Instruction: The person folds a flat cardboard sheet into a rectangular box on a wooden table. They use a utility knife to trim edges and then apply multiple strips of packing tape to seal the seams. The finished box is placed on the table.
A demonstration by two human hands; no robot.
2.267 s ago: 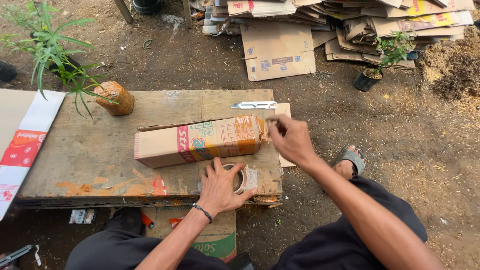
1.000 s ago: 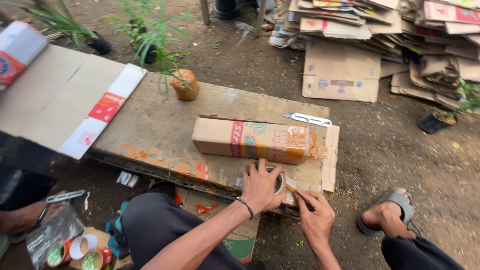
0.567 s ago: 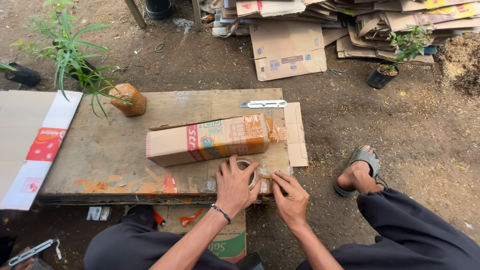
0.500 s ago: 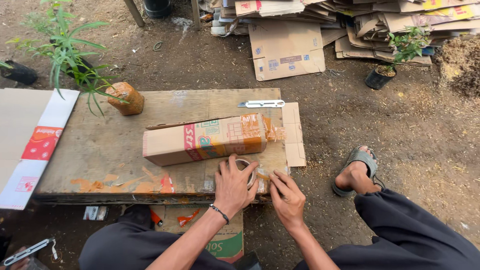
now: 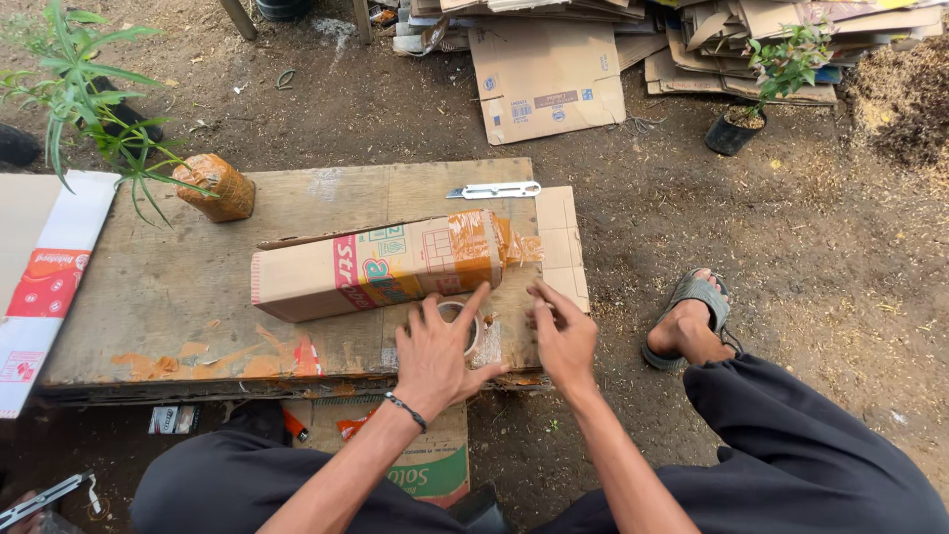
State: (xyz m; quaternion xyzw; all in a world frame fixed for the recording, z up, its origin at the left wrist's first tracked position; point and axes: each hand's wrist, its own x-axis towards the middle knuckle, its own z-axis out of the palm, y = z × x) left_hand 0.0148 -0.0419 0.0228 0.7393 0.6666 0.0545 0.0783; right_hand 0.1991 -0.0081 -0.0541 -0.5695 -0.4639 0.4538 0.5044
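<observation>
Since half a second ago the right hand (image 5: 563,341) has lifted off the tape roll (image 5: 460,326), fingers now spread and empty, while the left hand (image 5: 435,351) grips the roll on the tabletop (image 5: 148,297) just before the box (image 5: 381,265), whose right end is already taped, the rest apparently not.

The tape roll (image 5: 461,326) lies flat near the front edge of the wooden bench (image 5: 158,297), mostly covered by a palm, only its pale ring and open core showing. Just behind it, the long cardboard box (image 5: 376,267) lies on its side, brown with red and green print, its right end wrapped in crinkled brownish tape.
</observation>
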